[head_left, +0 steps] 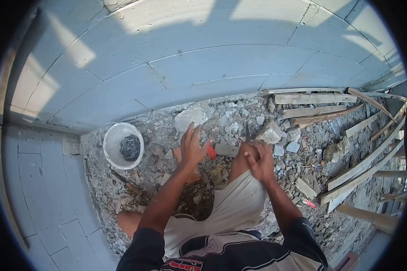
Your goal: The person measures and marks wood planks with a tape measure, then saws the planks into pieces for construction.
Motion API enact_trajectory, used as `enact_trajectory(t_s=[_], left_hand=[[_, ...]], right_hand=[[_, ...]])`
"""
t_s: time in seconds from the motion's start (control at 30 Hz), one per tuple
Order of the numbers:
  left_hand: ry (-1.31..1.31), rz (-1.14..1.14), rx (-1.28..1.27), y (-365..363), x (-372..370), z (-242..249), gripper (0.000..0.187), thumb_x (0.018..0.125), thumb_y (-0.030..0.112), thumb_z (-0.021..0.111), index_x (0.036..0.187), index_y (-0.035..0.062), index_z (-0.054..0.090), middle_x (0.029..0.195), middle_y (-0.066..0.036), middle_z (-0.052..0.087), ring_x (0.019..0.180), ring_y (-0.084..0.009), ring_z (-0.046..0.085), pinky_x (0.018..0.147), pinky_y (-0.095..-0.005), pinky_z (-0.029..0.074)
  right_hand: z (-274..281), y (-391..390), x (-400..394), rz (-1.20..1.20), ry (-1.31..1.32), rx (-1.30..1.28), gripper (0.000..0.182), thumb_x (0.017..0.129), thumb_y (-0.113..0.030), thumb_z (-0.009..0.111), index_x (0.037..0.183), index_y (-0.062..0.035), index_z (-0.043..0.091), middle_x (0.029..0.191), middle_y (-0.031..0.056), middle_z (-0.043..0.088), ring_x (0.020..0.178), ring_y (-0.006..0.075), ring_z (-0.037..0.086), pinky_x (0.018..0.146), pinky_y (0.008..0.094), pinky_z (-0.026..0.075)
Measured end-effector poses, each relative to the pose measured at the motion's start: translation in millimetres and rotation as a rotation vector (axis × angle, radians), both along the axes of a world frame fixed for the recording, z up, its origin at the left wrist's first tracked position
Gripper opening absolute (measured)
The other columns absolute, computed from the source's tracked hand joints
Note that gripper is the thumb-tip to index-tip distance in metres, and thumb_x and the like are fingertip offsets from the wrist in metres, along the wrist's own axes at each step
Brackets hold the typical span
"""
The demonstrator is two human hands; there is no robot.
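Note:
My left hand [193, 147] is raised over the rubble with its fingers apart. Just beside its thumb is a small red object [211, 152], whose kind I cannot make out; no grip on it shows. My right hand [261, 161] lies on my bent knee [242, 158], fingers spread and nothing visible in them. A dark pointed piece [247, 132] sticks up just beyond that knee, its lower end hidden. To the left stands a white bucket [109, 151] with a heap of nails [130, 148] inside. Under my left forearm is a reddish-brown brick piece [193, 175], partly covered.
Broken stone and rubble cover the ground, with a large pale stone [192, 116] near the block wall [203, 63]. Wooden strips [314, 98] lie at the right, along with long curved planks [366, 169]. Another block wall [45, 180] borders the left.

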State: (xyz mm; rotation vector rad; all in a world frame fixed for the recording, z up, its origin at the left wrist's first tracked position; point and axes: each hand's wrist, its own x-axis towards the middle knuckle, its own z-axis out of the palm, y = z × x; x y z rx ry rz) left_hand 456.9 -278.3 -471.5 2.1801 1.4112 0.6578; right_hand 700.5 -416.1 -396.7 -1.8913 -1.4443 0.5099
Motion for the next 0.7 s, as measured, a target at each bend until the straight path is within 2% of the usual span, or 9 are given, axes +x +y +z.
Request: enact_trajectory(t_s=[0.03, 0.13, 0.2, 0.3, 0.4, 0.47, 0.6, 0.67, 0.7], left_hand=[[0.121, -0.046, 0.014, -27, 5, -45, 0.079, 0.079, 0.041, 0.078, 0.141, 0.0028, 0.047, 0.148, -0.022, 0.041, 0.136, -0.0413, 0.041, 0.113, -0.0551, 0.031], [0.364, -0.03, 0.023, -61, 11, -94, 0.087, 0.073, 0.041, 0.083, 0.143, 0.0066, 0.044, 0.143, -0.02, 0.046, 0.133, -0.0394, 0.042, 0.113, -0.0543, 0.028], [0.397, -0.056, 0.07, -61, 6, -107, 0.087, 0.071, 0.041, 0.085, 0.142, 0.0079, 0.045, 0.14, -0.018, 0.049, 0.132, -0.0377, 0.044, 0.112, -0.054, 0.029], [0.426, -0.13, -0.146, -47, 5, -110, 0.086, 0.068, 0.04, 0.087, 0.138, 0.0092, 0.048, 0.129, -0.017, 0.057, 0.127, -0.0343, 0.049, 0.108, -0.0533, 0.032], [0.343, -0.076, -0.218, -39, 7, -112, 0.085, 0.065, 0.039, 0.088, 0.134, 0.0078, 0.05, 0.12, -0.017, 0.061, 0.12, -0.0339, 0.054, 0.104, -0.0511, 0.036], [0.223, -0.028, -0.36, -37, 10, -113, 0.079, 0.066, 0.029, 0.089, 0.13, 0.0031, 0.051, 0.12, -0.021, 0.06, 0.115, -0.041, 0.057, 0.097, -0.0492, 0.044], [0.231, -0.09, -0.286, -41, -2, -114, 0.075, 0.066, 0.023, 0.089, 0.128, 0.0022, 0.052, 0.117, -0.019, 0.06, 0.111, -0.0374, 0.059, 0.094, -0.0452, 0.047], [-0.105, 0.002, -0.309, -53, -9, -98, 0.075, 0.067, 0.017, 0.088, 0.13, 0.0024, 0.051, 0.117, -0.016, 0.06, 0.109, -0.0351, 0.06, 0.097, -0.0434, 0.047], [-0.377, 0.089, -0.526, -59, -11, -76, 0.073, 0.069, 0.013, 0.085, 0.132, 0.0018, 0.049, 0.12, -0.015, 0.059, 0.11, -0.0347, 0.06, 0.098, -0.0429, 0.046]], right_hand=[[1, -6, 4, -0.047, -0.032, -0.002, 0.04, 0.085, -0.028, 0.07, 0.118, -0.0049, 0.066, 0.124, 0.0196, 0.06, 0.115, 0.0389, 0.056, 0.101, 0.0446, 0.043], [-3, -22, 10, -0.055, -0.047, 0.006, 0.043, 0.085, -0.028, 0.07, 0.121, -0.0065, 0.065, 0.126, 0.0186, 0.059, 0.116, 0.0384, 0.055, 0.102, 0.0444, 0.043], [-5, -28, 15, -0.068, -0.013, -0.024, 0.044, 0.085, -0.029, 0.07, 0.123, -0.0079, 0.065, 0.127, 0.0173, 0.059, 0.118, 0.0379, 0.054, 0.103, 0.0439, 0.043], [-5, -29, 25, -0.094, -0.002, -0.03, 0.043, 0.087, -0.03, 0.067, 0.123, -0.0088, 0.064, 0.129, 0.0166, 0.058, 0.12, 0.0374, 0.053, 0.104, 0.0445, 0.042], [-11, -28, 29, -0.112, 0.009, -0.039, 0.044, 0.089, -0.035, 0.063, 0.125, -0.0097, 0.063, 0.13, 0.0159, 0.057, 0.121, 0.0371, 0.053, 0.104, 0.046, 0.041], [-21, -25, 28, -0.063, -0.003, -0.085, 0.047, 0.09, -0.039, 0.06, 0.127, -0.0105, 0.061, 0.131, 0.016, 0.056, 0.122, 0.0371, 0.051, 0.105, 0.0465, 0.039], [-20, -20, 28, -0.052, 0.018, -0.169, 0.051, 0.09, -0.04, 0.059, 0.13, -0.0083, 0.058, 0.134, 0.0182, 0.052, 0.128, 0.037, 0.046, 0.106, 0.0492, 0.037], [-26, -19, 29, -0.096, -0.002, -0.16, 0.051, 0.09, -0.04, 0.059, 0.129, -0.0071, 0.058, 0.133, 0.019, 0.052, 0.126, 0.0381, 0.046, 0.105, 0.0495, 0.037], [-22, -18, 31, -0.098, -0.054, -0.165, 0.049, 0.09, -0.04, 0.06, 0.127, -0.0072, 0.058, 0.132, 0.0193, 0.052, 0.125, 0.0384, 0.047, 0.105, 0.0487, 0.037]])
